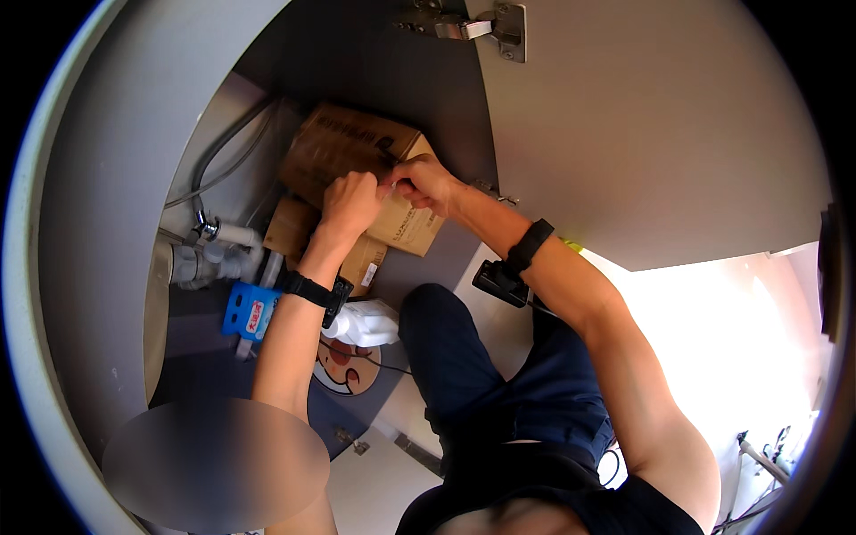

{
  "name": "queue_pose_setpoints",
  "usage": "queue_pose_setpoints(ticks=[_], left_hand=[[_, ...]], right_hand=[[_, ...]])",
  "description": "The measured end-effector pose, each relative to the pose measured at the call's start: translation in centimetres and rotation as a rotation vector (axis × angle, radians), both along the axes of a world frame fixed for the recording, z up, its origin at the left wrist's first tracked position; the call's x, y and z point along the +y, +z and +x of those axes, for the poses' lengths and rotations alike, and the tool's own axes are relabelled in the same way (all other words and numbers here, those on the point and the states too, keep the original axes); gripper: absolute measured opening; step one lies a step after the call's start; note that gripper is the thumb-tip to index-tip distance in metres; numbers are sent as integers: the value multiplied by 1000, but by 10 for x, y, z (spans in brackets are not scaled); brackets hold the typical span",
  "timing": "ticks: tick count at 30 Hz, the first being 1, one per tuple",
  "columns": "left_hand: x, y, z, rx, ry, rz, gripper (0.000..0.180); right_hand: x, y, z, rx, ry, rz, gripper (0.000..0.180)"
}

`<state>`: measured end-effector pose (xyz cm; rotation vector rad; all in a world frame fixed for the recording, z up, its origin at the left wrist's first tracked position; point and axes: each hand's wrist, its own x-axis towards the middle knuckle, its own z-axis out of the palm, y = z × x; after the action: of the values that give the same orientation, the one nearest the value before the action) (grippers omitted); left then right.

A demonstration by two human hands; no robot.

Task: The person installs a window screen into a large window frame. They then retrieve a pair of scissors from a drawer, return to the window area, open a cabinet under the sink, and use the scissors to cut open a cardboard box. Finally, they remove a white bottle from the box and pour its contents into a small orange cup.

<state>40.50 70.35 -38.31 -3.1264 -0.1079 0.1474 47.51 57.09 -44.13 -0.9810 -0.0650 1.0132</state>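
Inside an open cabinet, a large brown cardboard box rests tilted on top of smaller cartons. Just over its near side, my left hand and my right hand meet with their fingertips close together. The fingers of both are curled in a pinch. A tiny pale bit shows between them, too small to name. My knuckles cover part of the box behind. Below the big box sit a small brown carton and another carton with a white label, partly behind my left wrist.
White drain pipes and a grey hose run along the left. A blue package and a white plastic bottle stand near my left forearm, by a round cartoon picture. The cabinet door hangs open at right on metal hinges.
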Motion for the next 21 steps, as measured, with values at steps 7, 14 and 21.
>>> queue_pose_setpoints(ticks=[7,14,21], left_hand=[[-8,1,8,32,-14,146,23],[-6,-11,12,19,76,233,23],[16,-3,-6,-117,17,152,24]], right_hand=[[-4,-1,18,-361,-248,-318,21],[29,-10,26,-846,-283,-594,32],[32,3,24,-844,-233,-748,31]])
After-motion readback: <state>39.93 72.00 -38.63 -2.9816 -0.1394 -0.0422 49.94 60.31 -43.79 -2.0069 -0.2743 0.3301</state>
